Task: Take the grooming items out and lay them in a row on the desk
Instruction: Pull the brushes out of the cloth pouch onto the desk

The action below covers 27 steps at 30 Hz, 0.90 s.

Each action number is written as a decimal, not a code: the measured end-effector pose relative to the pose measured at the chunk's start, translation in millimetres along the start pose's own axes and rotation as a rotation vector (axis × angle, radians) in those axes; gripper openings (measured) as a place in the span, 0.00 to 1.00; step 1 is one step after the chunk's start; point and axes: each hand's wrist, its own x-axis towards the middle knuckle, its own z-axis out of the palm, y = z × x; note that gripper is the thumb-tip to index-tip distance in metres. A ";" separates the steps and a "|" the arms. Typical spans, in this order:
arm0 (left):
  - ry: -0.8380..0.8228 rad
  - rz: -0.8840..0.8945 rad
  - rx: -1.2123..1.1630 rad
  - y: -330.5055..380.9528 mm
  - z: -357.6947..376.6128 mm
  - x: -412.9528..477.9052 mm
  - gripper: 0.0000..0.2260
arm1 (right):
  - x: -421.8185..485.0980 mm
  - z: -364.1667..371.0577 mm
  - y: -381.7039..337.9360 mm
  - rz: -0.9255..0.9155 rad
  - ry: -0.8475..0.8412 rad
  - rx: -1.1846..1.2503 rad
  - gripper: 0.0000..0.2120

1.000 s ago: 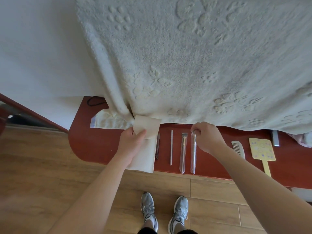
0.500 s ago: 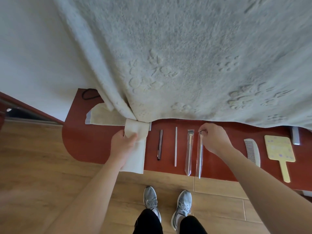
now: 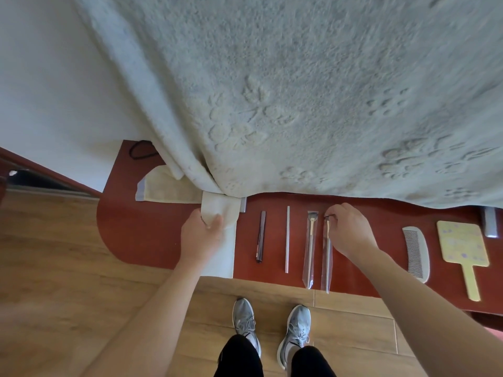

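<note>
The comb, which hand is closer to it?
Right. The right hand pinches a wrapped brush just left of the comb; the left hand grips the cloth farther left.

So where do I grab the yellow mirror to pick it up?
Grip the mirror by its thin handle, coming from the near edge of the desk. It lies flat with the handle pointing toward you, clear of the comb beside it.

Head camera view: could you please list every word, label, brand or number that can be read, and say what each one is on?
No readable text anywhere in this view.
On the yellow hand mirror: faint purple marks, too blurred to tell whether any are letters.
On the dark stick: any print is too small to read.
</note>
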 end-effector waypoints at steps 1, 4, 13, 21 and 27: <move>0.003 0.009 0.016 0.2 0.0 1.2 0.11 | -0.2 -0.2 -0.2 -0.003 0.004 0.001 0.11; 0.009 0.035 0.060 -1.3 -0.2 6.0 0.12 | -0.6 0.4 0.0 -0.004 0.017 0.007 0.11; 0.063 0.041 0.047 -3.8 3.5 9.2 0.11 | -1.5 5.2 0.5 -0.028 0.069 0.032 0.09; -0.037 -0.101 -0.076 5.9 0.2 1.8 0.09 | -0.6 5.3 2.1 -0.026 0.066 0.036 0.09; -0.042 -0.096 -0.062 6.4 -0.9 5.9 0.06 | 0.6 5.2 4.6 -0.007 0.072 0.059 0.10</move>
